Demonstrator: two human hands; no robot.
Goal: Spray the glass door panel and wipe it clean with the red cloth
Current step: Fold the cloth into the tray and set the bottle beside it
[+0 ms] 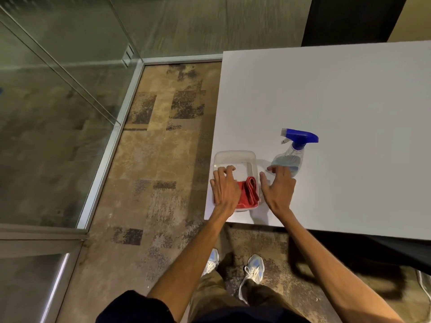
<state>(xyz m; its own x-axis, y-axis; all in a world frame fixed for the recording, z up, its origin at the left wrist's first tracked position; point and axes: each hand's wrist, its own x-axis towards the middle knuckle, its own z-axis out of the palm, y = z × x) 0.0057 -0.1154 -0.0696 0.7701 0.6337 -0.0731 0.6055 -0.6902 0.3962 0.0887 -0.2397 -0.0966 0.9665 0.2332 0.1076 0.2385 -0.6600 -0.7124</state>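
Head view, looking down at a white surface [338,94] by a glass panel [46,94]. Left hand [225,187] hovers over a clear tub [233,156], fingers curled but empty; cloth [248,193] lies folded in the tub's near end, just beside the palm. Right hand [278,185] is spread open, fingertips close to the bottle [290,159]; contact cannot be told. Bottle stands upright, blue trigger head pointing left, just right of the tub. Nothing grasped yet. Judged step: picking up tools. Best done by wrapping the bottle's neck under the trigger, nozzle kept away from the body, and pinching the cloth by its folded edge so it lifts whole. Tub is light; it may slide.
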